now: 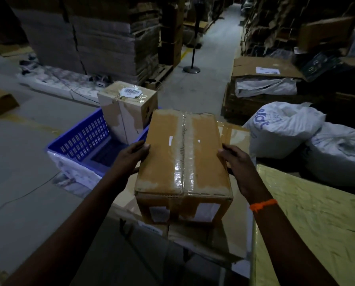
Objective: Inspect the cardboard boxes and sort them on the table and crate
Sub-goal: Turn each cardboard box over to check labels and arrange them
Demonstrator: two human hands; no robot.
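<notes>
Crate (77, 139) left of near box (183, 153); far box (127, 112) stands in crate.

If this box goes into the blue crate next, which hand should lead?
Left, probably. The left hand grips the taped box on the side nearest the blue crate, which sits left of it; the right hand holds the far side.

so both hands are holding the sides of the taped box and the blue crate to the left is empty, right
Not quite. The blue crate is not empty: the head view shows a smaller cardboard box standing in it. The rest holds: the left hand and right hand hold the sides of the taped box.
</notes>
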